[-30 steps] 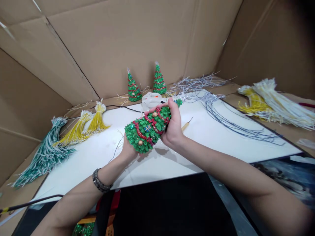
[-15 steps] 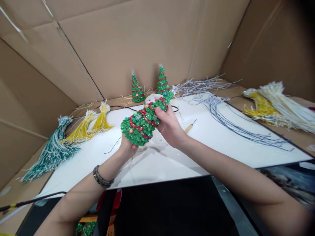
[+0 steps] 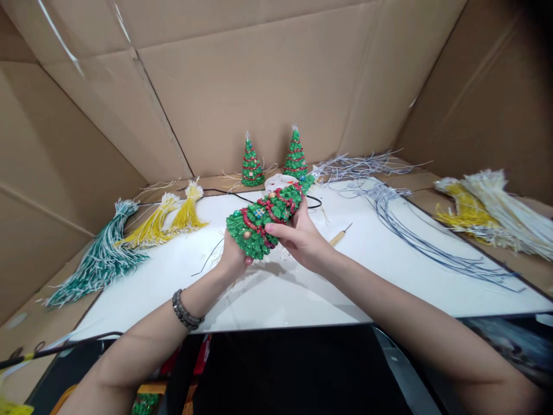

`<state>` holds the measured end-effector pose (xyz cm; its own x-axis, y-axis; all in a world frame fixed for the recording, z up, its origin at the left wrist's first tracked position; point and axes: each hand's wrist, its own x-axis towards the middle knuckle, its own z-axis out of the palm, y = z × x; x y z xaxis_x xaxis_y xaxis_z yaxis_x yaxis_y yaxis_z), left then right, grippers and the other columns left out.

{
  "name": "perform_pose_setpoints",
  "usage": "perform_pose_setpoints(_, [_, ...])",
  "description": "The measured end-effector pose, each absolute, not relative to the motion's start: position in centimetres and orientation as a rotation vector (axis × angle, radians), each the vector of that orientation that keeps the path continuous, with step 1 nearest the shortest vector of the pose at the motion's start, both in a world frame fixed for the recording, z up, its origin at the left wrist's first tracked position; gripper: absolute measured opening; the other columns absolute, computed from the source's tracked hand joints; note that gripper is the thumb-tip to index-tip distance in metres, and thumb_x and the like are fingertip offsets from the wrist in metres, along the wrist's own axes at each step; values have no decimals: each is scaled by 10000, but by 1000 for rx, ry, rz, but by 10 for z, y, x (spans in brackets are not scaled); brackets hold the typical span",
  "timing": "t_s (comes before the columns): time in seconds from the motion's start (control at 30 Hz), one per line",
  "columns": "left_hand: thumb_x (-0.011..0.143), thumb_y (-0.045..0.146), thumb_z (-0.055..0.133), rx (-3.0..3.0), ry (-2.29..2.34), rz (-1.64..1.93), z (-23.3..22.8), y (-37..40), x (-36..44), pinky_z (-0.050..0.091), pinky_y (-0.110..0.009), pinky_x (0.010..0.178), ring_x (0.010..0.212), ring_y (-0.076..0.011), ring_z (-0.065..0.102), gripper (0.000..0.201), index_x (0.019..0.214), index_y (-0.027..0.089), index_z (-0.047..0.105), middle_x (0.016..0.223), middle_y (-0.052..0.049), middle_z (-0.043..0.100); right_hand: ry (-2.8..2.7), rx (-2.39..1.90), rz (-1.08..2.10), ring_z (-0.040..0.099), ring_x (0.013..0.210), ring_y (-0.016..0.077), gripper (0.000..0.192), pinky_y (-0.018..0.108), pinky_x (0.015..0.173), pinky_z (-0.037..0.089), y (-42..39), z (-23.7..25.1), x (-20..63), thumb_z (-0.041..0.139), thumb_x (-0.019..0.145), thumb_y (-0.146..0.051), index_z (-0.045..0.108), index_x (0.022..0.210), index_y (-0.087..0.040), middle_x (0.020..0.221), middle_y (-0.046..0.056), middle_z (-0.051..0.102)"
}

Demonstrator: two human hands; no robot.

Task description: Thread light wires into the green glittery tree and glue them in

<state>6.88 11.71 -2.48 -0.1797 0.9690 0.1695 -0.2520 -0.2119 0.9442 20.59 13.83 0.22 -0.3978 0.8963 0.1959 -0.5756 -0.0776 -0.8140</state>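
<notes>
A green ornamental Christmas tree (image 3: 270, 217) with red garland and small coloured balls lies tilted between my hands, its wide base toward the lower left. My left hand (image 3: 234, 253) grips the base from beneath, most of its fingers hidden behind the tree. Around the narrower upper half closes my right hand (image 3: 302, 236), its thumb lying along the near side. Just beyond the tree sits a white object (image 3: 280, 183), partly hidden. An awl with a wooden handle (image 3: 338, 236) rests on the board to the right of my right hand.
Two small decorated trees, a left one (image 3: 251, 164) and a right one (image 3: 295, 155), stand at the back. Green wires (image 3: 101, 253) and yellow wires (image 3: 188, 207) lie left; grey-blue wires (image 3: 415, 230) and white bundles (image 3: 510, 213) lie right. Cardboard walls (image 3: 259, 75) enclose the white board (image 3: 173, 282).
My right thumb has slid down the tree toward its base. The whole scene has shifted slightly right and down in view. Both hands still hold the tree.
</notes>
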Motion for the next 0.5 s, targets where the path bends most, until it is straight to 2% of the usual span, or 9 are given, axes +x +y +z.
perform_pose_setpoints(0.17, [551, 635, 799, 1008, 1014, 1570, -26, 118, 71, 152, -172, 217, 262, -40, 308, 543, 804, 166, 693, 478, 22, 586, -1042, -486, 1741, 650, 1110, 221, 780, 463, 993, 560, 138, 1, 206, 880, 563, -187, 348, 1112, -341, 1131, -29, 624])
perform_pose_setpoints(0.3, [544, 655, 803, 1052, 1017, 1582, -26, 117, 70, 169, -169, 222, 268, -35, 304, 588, 849, 163, 695, 485, 24, 584, -1039, -492, 1740, 652, 1113, 227, 817, 469, 998, 553, 140, -2, 205, 891, 556, -204, 336, 1137, -353, 1156, -22, 624])
perform_pose_setpoints(0.5, [560, 678, 792, 1086, 1032, 1578, -27, 116, 69, 180, -167, 220, 269, -35, 308, 604, 863, 164, 704, 500, 20, 602, -1089, -449, 1685, 609, 1210, 232, 850, 481, 1104, 464, 144, -8, 204, 906, 577, -259, 320, 1186, -347, 1282, 13, 587])
